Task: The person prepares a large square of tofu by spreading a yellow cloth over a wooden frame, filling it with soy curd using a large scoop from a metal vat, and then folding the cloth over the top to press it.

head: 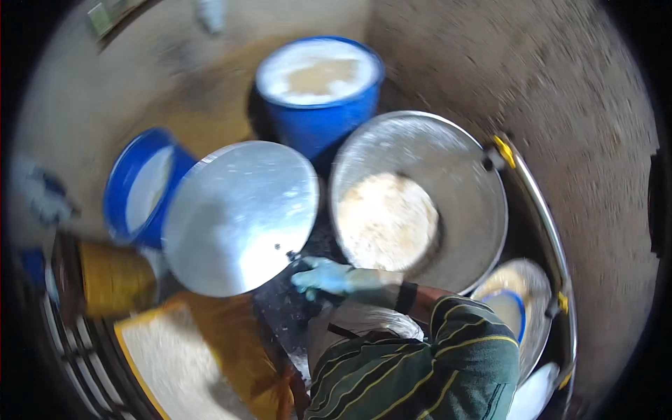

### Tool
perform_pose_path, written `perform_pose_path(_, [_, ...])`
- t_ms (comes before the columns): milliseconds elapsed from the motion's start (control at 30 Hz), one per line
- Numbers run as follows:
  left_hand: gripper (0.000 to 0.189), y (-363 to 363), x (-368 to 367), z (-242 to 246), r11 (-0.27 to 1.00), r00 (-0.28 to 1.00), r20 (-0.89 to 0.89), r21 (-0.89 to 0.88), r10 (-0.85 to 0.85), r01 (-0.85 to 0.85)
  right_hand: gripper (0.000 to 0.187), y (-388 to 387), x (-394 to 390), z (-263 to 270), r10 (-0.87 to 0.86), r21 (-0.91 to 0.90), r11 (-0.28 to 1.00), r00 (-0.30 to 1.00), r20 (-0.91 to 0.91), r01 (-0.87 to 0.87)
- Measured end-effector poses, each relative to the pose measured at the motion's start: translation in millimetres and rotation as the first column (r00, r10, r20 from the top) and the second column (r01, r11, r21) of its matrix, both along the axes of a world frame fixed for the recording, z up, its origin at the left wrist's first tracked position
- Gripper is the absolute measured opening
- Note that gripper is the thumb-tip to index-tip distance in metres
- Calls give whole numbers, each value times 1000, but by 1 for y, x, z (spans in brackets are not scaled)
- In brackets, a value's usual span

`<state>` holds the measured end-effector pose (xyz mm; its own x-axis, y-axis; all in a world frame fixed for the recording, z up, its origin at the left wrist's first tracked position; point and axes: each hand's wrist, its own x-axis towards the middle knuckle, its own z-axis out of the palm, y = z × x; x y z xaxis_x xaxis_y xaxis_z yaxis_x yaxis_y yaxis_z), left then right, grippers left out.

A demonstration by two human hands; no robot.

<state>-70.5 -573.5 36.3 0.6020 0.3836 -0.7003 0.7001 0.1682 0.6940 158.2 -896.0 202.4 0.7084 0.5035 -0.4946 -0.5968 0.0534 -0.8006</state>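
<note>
My right hand (323, 276), in a light blue glove, reaches leftward across my front, close to the lower right rim of a large round sheet-metal lid or pan (231, 210). A small dark fitting (292, 255) sits on that rim by my fingers. Blur hides whether they grip the rim. Just beyond my forearm stands a wide metal vat (462, 220), with a pale whitish mass (386, 223) at its bottom. My left hand is out of view.
Behind stands a blue drum (320, 123) topped with white froth. A blue tub (118, 210) leans at left. Below it lies a yellow-edged tray (168, 362) of pale material. Along the right wall runs a metal pipe (546, 220) with yellow valve handles, beside a metal basin (541, 294).
</note>
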Motion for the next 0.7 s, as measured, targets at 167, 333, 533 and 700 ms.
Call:
perform_pose_path(167, [59,-39,153,-3,854,863,26,160,-505,495,16,-154,-43,-161,-695,-125,704,642,-323,699])
perform_pose_path(333, [60,-178,358,-33,424,390,222,704,-893,570,23,-230,-76,-385,-901,-648,189,-132,-413,738])
perform_pose_path(533, [83,-305,425,-38,-12,304,-117,946,-945,325,22,-285,-60,-530,-843,-748,-129,-470,-263,651])
perform_pose_path(700, [90,-318,435,-32,-155,364,-287,924,-886,350,24,-330,-24,-652,-751,-678,-363,-631,-194,640])
